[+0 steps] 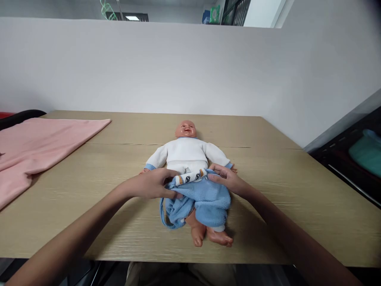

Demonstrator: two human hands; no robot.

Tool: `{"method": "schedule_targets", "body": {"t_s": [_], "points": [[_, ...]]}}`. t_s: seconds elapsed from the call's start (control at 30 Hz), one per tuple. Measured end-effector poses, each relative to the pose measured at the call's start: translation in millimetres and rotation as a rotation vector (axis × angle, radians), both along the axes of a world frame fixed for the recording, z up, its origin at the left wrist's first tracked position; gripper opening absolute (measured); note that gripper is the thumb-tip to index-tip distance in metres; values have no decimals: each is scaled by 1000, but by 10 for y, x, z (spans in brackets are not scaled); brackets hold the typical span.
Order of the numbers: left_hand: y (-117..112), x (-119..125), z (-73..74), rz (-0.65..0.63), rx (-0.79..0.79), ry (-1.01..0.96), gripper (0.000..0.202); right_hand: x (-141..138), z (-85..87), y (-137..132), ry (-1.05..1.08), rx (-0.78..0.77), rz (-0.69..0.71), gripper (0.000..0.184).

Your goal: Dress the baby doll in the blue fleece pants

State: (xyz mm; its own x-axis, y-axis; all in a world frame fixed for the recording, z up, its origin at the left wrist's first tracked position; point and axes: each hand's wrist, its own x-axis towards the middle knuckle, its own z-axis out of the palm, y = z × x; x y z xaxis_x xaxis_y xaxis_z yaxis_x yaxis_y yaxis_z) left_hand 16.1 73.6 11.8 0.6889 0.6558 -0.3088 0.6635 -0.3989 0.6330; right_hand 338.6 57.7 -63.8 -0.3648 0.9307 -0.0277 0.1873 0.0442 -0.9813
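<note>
A baby doll (187, 153) lies on its back in the middle of the wooden table (89, 198), head away from me, in a white top. Blue fleece trousers (202, 200) with a patterned waistband sit around its hips and legs; bare feet stick out towards me. My left hand (154, 183) is closed on the waistband at the doll's right hip. My right hand (224, 177) pinches the waistband at the other hip. A blue strap loop hangs from the trousers on the left.
A pink cloth (35, 147) lies spread over the table's left end. A white partition wall (178, 67) stands behind the table. To the right, a dark shelf (351, 159) holds a teal item (367, 153).
</note>
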Motion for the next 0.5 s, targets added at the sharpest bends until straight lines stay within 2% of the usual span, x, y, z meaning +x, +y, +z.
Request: {"method": "schedule_targets", "body": {"t_s": [0.1, 0.23, 0.37, 0.5], "points": [[9, -99, -144, 89, 26, -116, 37, 8, -5, -36, -45, 46, 21, 41], [-32, -126, -347, 149, 120, -350, 26, -37, 46, -43, 19, 66, -24, 43], [-104, -116, -412, 160, 67, -419, 16, -86, 3, 37, 12, 182, -151, 44], [-153, -155, -445, 90, 127, -399, 16, -89, -94, 98, -23, 210, -216, 40]]}}
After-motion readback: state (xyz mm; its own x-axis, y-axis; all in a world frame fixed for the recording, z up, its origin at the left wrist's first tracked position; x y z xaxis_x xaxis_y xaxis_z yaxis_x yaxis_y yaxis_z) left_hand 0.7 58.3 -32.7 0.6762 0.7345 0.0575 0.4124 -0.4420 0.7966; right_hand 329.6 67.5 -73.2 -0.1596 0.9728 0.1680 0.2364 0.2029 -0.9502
